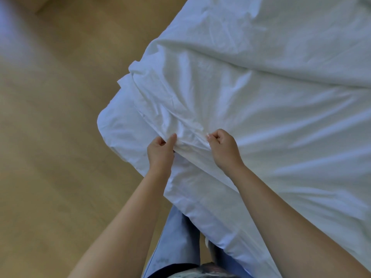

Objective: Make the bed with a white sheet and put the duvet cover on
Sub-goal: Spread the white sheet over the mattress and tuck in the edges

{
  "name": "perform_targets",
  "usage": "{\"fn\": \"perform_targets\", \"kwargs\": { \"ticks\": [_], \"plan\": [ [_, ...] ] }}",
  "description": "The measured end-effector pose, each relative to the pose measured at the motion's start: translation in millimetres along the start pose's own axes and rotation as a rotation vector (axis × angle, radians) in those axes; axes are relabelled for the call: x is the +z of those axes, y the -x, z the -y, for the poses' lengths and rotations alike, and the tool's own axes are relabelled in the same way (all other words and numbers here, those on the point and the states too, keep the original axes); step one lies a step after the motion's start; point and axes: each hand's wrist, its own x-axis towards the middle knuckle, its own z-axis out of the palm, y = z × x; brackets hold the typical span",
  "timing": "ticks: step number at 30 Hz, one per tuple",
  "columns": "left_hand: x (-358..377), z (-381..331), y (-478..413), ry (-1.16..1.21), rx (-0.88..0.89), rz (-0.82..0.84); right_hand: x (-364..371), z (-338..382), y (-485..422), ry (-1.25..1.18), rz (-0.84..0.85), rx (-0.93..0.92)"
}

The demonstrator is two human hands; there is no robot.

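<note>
Two grips, left hand (160,151) and right hand (223,151), pinch white fabric (261,117); wooden floor (60,137) alongside.

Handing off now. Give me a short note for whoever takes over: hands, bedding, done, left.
Left hand: pinches the bunched edge of the top white layer near the bed corner.
Right hand: pinches the same edge, slightly apart.
Top white layer lies wrinkled across the bed; lower white layer covers that corner.
Done: both layers are on the bed.
Left: pull the top layer flat and square it; whether it is sheet or duvet cover I cannot tell.
</note>
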Motion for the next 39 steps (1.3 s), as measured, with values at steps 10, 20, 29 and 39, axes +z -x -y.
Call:
{"fn": "perform_targets", "kwargs": {
  "ticks": [10,20,29,39],
  "plan": [
    [10,-9,5,-0.008,0.071,0.067,4,-6,5,-0.033,-0.032,0.045],
    [3,-10,9,0.040,0.081,0.132,8,-6,2,0.337,0.039,-0.138],
    [19,-4,23,-0.256,0.095,-0.035,-25,-5,-7,0.185,-0.090,-0.123],
    [66,-31,32,-0.157,-0.090,0.181,-24,-9,35,0.191,-0.041,-0.265]
  ]
}}
